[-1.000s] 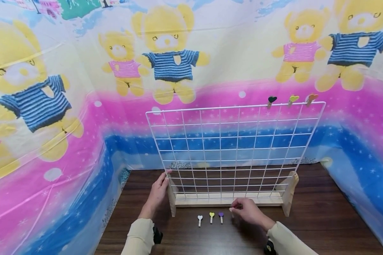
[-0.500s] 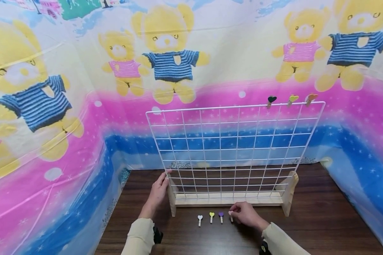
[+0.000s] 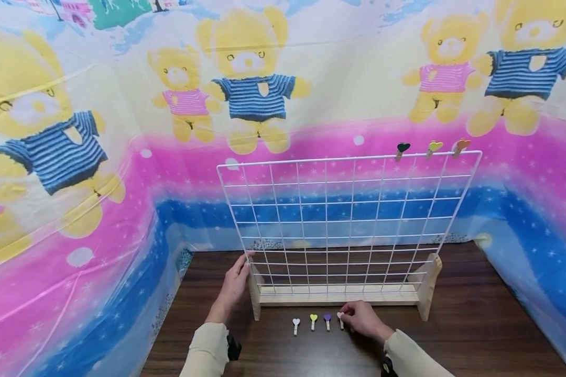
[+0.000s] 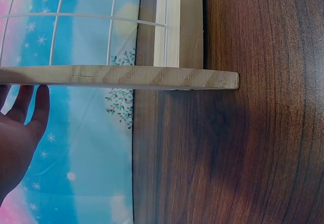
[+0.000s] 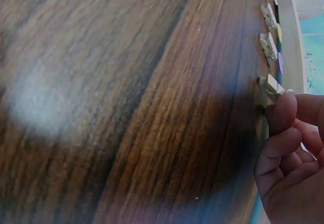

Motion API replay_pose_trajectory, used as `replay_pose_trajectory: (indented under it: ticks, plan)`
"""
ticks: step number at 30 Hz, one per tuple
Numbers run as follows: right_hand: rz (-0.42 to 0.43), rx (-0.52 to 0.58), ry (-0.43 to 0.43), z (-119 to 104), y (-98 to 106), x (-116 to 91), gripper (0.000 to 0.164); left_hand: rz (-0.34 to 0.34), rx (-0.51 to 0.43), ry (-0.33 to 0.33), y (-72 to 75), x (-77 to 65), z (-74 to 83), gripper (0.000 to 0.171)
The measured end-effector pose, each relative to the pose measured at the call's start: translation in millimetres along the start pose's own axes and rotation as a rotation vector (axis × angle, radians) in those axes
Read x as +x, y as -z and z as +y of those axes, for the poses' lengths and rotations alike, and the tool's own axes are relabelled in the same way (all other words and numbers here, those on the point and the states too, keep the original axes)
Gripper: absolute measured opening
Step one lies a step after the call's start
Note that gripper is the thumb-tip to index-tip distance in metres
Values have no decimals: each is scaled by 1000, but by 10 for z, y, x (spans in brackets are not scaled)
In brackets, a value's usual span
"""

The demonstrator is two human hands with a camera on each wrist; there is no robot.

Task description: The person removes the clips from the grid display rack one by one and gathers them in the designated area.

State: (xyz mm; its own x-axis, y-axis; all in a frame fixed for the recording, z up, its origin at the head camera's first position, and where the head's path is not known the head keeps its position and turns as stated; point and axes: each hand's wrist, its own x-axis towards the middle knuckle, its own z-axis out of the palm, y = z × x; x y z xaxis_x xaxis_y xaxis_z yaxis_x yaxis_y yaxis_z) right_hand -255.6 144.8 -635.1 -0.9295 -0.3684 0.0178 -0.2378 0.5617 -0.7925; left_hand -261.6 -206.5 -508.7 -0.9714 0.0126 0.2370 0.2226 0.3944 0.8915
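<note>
In the head view, my right hand [image 3: 364, 318] pinches a small wooden clothespin with a pale heart [image 3: 341, 324] at the right end of a row on the table. The right wrist view shows thumb and forefinger at the heart end of this peg [image 5: 273, 85]. Beside it lie clothespins with a purple heart [image 3: 327, 318], a yellow heart [image 3: 313, 318] and a white heart [image 3: 296, 322]. My left hand [image 3: 232, 285] touches the left wooden foot [image 3: 254, 293] of a white wire grid [image 3: 327, 217]; its fingers [image 4: 41, 102] look straight against the board's outer side.
Dark green [image 3: 403, 148], yellow [image 3: 435, 146] and orange [image 3: 462, 144] heart clothespins sit on the grid's top wire at the right. A wooden crossbar [image 3: 306, 299] joins the feet. Patterned cloth [image 3: 335, 104] surrounds the dark wood table [image 3: 273, 356] behind and at both sides.
My right hand has come slightly left and down, setting the pale-heart clothespin in line beside the purple one. The left hand stays at the wooden foot.
</note>
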Motion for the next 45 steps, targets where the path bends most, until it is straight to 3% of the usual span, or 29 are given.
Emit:
replay_pose_trajectory:
  ticks: [5,9,16,21,23,28,30,37,45]
  plan:
    - [6,-36,28,38,-15,4,11,-10,4,-5,34,-80,254,32]
    - [10,-48,14,49,-33,0,11,-13,12,8,33,-104,297,33]
    - [63,-186,53,66,-48,-12,9,-11,-1,17,29,-102,265,34]
    - [77,-203,71,84,-61,-13,8,2,25,4,-14,-3,-35,33]
    - [85,-210,77,85,-63,-13,7,11,21,-6,-22,10,-69,33]
    - [105,-229,81,79,-68,-15,6,13,-1,-8,15,-83,214,32]
    - [109,-241,78,72,-63,-19,7,8,8,-5,24,-98,253,33]
    - [84,-268,56,-29,50,-60,13,2,16,-13,30,-100,261,32]
    - [63,-283,115,-197,323,-76,5,-7,2,-9,32,-71,200,32]
